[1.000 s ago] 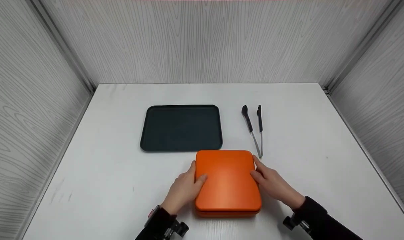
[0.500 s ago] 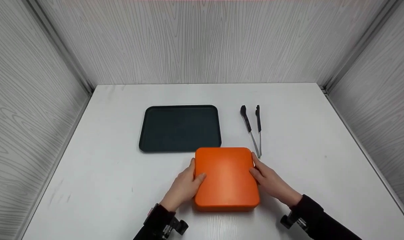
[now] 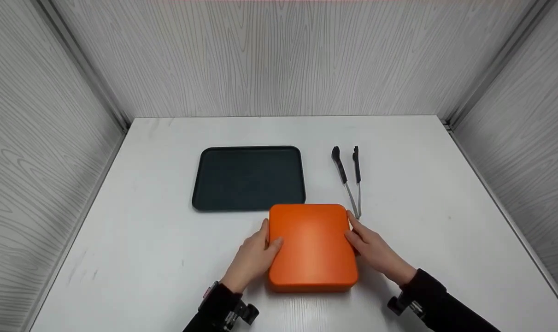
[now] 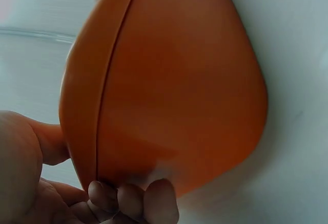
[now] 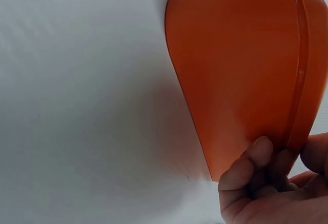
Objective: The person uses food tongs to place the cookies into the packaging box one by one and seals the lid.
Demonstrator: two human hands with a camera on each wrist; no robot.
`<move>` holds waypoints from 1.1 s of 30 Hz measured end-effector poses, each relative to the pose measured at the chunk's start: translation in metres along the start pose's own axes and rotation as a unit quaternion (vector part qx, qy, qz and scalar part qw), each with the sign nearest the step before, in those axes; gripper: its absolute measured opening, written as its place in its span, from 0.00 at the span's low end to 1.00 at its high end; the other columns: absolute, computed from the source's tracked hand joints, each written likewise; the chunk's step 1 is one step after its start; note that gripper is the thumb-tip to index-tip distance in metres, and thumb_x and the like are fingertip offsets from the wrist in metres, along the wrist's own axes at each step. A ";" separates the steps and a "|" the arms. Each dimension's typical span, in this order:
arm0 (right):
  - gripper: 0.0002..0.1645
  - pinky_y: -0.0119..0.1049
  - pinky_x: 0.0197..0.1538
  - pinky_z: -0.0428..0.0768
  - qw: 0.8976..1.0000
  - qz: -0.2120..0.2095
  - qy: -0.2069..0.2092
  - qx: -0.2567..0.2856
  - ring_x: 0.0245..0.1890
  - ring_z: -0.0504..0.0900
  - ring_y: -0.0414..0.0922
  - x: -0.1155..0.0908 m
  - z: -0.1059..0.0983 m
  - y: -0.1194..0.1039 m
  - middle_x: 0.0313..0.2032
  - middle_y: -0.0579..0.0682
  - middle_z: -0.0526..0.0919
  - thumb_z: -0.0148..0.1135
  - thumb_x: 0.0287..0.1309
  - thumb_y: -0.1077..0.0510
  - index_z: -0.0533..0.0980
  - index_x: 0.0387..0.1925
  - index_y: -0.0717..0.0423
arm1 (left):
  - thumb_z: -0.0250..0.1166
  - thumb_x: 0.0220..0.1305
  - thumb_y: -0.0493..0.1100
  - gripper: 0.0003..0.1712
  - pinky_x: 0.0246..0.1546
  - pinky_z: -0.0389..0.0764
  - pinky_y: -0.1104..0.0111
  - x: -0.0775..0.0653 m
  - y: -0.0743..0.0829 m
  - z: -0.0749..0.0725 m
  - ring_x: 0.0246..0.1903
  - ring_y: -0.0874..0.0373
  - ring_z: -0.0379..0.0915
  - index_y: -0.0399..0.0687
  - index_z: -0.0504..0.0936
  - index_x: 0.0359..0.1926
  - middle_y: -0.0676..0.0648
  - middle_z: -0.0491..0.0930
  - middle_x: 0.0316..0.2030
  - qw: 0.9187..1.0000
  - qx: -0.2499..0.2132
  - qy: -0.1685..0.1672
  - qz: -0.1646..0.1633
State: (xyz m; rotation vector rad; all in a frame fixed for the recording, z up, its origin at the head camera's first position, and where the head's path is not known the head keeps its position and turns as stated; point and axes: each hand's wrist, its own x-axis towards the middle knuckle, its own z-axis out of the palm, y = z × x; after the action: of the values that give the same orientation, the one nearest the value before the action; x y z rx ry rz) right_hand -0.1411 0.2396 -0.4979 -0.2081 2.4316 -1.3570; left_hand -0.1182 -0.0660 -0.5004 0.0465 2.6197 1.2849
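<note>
An orange box (image 3: 312, 246) with rounded corners and a smooth lid lies in front of me on the white table. My left hand (image 3: 251, 258) grips its left side, thumb over the top edge. In the left wrist view, fingertips (image 4: 160, 201) press the side wall below the lid's seam. On the opposite side my right hand (image 3: 375, 251) holds the box the same way. The right wrist view has curled fingers (image 5: 240, 175) against the wall near one corner. The lid sits on the box, and its contents are hidden.
Behind the box, to the left, lies a dark green rectangular tray (image 3: 249, 179); the box's far edge overlaps its near right corner in view. Tongs (image 3: 341, 168) with black tips and metal arms lie spread at the right, close beyond my right hand. Grey wood-grain panels (image 3: 279, 60) enclose the table.
Over the past second the box has shifted slightly away from me with both hands on it. The seam seen earlier along its near side no longer shows in the head view.
</note>
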 end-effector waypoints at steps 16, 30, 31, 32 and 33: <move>0.47 0.41 0.81 0.44 0.908 -0.215 0.082 -0.351 0.81 0.44 0.52 0.007 0.009 -0.004 0.81 0.52 0.49 0.54 0.74 0.40 0.49 0.80 0.59 | 0.44 0.78 0.66 0.45 0.79 0.44 0.53 0.015 0.002 -0.003 0.81 0.47 0.35 0.40 0.51 0.81 0.44 0.46 0.81 0.919 0.304 0.012 0.253; 0.45 0.51 0.78 0.55 0.913 -0.189 0.055 -0.359 0.80 0.48 0.53 0.010 0.014 0.003 0.81 0.55 0.49 0.48 0.76 0.38 0.51 0.80 0.61 | 0.39 0.77 0.71 0.48 0.79 0.43 0.53 0.019 -0.004 0.007 0.81 0.53 0.32 0.43 0.49 0.81 0.46 0.42 0.82 0.928 0.299 -0.016 0.223; 0.45 0.51 0.78 0.55 0.911 -0.190 0.057 -0.361 0.80 0.49 0.53 0.010 0.015 0.004 0.81 0.55 0.49 0.48 0.77 0.38 0.51 0.80 0.61 | 0.39 0.77 0.71 0.47 0.79 0.43 0.53 0.019 -0.005 0.008 0.81 0.54 0.32 0.43 0.49 0.81 0.46 0.42 0.82 0.929 0.297 -0.015 0.223; 0.45 0.51 0.78 0.56 0.910 -0.192 0.059 -0.363 0.80 0.49 0.53 0.010 0.016 0.004 0.81 0.56 0.49 0.48 0.77 0.38 0.51 0.80 0.61 | 0.39 0.77 0.70 0.47 0.79 0.43 0.53 0.019 -0.006 0.008 0.81 0.54 0.31 0.43 0.49 0.81 0.47 0.41 0.82 0.929 0.294 -0.014 0.223; 0.45 0.50 0.78 0.56 0.908 -0.192 0.061 -0.367 0.80 0.50 0.53 0.010 0.017 0.004 0.81 0.56 0.49 0.48 0.77 0.39 0.51 0.80 0.62 | 0.39 0.78 0.70 0.47 0.79 0.43 0.54 0.019 -0.006 0.009 0.81 0.54 0.31 0.43 0.48 0.81 0.47 0.41 0.82 0.930 0.292 -0.014 0.223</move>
State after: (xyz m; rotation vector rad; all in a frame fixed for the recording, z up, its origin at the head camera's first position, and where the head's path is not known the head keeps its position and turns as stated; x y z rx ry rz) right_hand -0.1442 0.2257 -0.5118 -0.8425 3.0136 -0.5007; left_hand -0.1348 -0.0606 -0.5137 0.7873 2.9654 0.5325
